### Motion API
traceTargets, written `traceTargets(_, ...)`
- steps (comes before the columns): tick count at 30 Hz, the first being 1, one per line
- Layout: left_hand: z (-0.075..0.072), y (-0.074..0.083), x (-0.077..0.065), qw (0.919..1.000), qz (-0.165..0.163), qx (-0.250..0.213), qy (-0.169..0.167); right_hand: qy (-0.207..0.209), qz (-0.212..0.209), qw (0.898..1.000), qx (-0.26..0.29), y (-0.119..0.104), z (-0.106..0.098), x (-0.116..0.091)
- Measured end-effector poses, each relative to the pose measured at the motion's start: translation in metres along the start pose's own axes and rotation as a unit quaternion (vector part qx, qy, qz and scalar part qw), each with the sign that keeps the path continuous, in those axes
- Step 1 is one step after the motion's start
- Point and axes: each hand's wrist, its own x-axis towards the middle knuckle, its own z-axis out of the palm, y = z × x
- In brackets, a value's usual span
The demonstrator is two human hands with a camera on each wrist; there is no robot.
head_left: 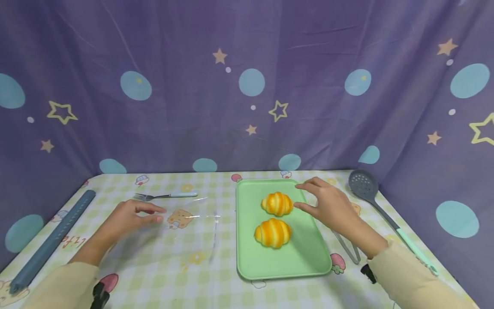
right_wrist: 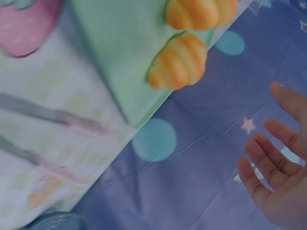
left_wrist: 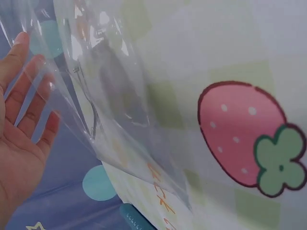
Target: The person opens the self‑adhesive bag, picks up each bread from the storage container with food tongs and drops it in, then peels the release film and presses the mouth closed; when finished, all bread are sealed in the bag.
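Observation:
On the light green tray (head_left: 308, 257) lie two croissants, a far one (head_left: 277, 204) and a near one (head_left: 272, 233). My right hand (head_left: 326, 204) hovers over the tray's right edge, fingers spread and empty, fingertips close beside the far croissant. In the right wrist view the same hand (right_wrist: 280, 163) has relaxed fingers, apart from both croissants. To the left of the tray is a clear plastic bag or sheet (head_left: 208, 221), hard to outline. Beside it is my left hand (head_left: 135, 219), fingers loosely extended. The left wrist view shows clear plastic (left_wrist: 115, 91) across those fingertips; contact is unclear.
A fork (head_left: 166, 195) lies behind the left hand. Along the left edge is a long blue bar-shaped object (head_left: 54, 240). Tongs (head_left: 349, 246) lie partly under the right forearm, and a slotted skimmer (head_left: 380, 206) rests at the right edge. A purple curtain (head_left: 247, 94) surrounds the table.

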Motion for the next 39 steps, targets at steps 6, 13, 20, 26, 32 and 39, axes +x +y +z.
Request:
traceTargets(6, -0.001, 0.0, 0.0, 0.9999, -0.005, -0.006, -0.009, 0.025, 0.057, 0.998, 0.022, 0.023, -0.005, -0.025)
traceTargets(13, 0.001, -0.001, 0.001, 0.9999, -0.007, -0.011, -0.009, 0.014, 0.144, 0.989, 0.037, 0.046, -0.001, -0.052)
traceTargets(20, 0.004, -0.002, 0.003, 0.9998, -0.003, -0.014, -0.011, -0.028, 0.218, 0.973, 0.069, 0.065, 0.004, -0.07)
traceTargets(26, 0.004, -0.001, 0.003, 0.9998, 0.0, -0.016, -0.014, -0.076, 0.27, 0.955, 0.096, 0.076, 0.011, -0.074)
traceTargets(32, 0.005, -0.002, 0.004, 0.9997, -0.002, -0.017, -0.017, -0.108, 0.299, 0.942, 0.107, 0.081, 0.021, -0.076)
traceTargets(39, 0.006, -0.002, 0.004, 0.9998, -0.001, -0.012, -0.017, -0.15, 0.328, 0.927, 0.102, 0.081, 0.027, -0.074)
